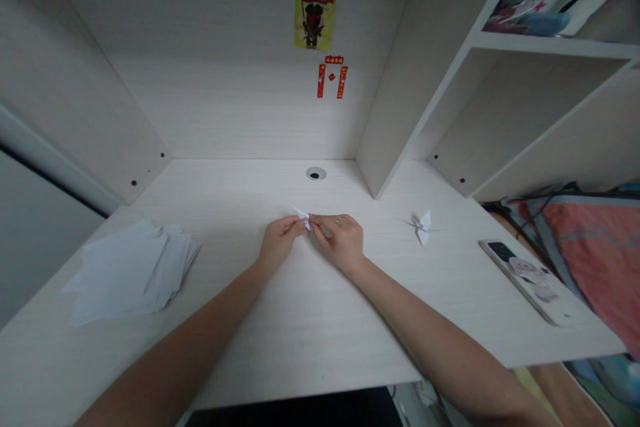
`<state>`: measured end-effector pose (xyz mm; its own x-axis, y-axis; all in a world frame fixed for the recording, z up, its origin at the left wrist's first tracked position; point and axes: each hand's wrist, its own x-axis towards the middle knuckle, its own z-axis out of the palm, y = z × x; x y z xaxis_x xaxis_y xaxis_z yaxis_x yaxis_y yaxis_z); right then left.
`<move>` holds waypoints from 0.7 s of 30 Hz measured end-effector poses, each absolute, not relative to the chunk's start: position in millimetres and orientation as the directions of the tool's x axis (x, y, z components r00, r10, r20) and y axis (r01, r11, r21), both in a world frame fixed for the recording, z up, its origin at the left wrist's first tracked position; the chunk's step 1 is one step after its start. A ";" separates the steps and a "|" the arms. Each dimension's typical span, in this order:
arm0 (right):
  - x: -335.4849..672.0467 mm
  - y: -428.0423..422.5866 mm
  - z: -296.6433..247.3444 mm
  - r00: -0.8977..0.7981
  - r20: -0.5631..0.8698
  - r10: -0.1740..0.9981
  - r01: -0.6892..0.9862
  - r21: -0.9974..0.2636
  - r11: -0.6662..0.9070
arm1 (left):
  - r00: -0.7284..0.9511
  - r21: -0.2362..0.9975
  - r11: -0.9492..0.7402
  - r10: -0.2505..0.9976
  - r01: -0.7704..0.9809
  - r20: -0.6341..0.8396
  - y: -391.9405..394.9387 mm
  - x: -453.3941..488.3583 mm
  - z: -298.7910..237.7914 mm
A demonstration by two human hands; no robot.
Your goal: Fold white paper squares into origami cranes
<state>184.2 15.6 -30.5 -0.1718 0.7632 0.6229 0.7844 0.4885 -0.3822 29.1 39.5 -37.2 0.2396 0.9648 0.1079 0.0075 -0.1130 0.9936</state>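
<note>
A small, pointed, folded white paper piece (302, 215) sat between the bare left hand (278, 238) and bare right hand (342, 237), each grip pinched closed on it, seemingly just above the pale wood-grain surface (300, 340).

A small folded piece of white paper (303, 215) sits near the centre of the frame, pinched between the left fingers (288, 221) and the right fingers (324, 220). One slim, sharp point angles toward the upper left; its lower right part is partly covered, its creases too small to make out.
</note>
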 end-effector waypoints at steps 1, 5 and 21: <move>183.9 15.6 -30.5 -0.168 0.629 0.759 0.784 -0.381 0.490 | 0.243 0.994 -0.114 0.964 0.002 0.110 39.6 29.1 -37.7; 181.9 15.2 -29.3 -0.145 0.644 0.751 0.783 -0.389 0.485 | 0.250 0.994 -0.108 0.962 -0.029 0.112 40.5 29.3 -40.6; 183.1 16.3 -25.2 -0.230 0.731 0.642 0.757 -0.280 0.590 | 0.168 0.997 -0.075 0.983 -0.020 0.077 38.2 28.6 -43.2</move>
<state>183.1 16.3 -25.2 -0.2300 0.6425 0.7310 0.7573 0.5899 -0.2803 28.6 38.2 -43.2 0.1685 0.9827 0.0774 -0.0203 -0.0751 0.9970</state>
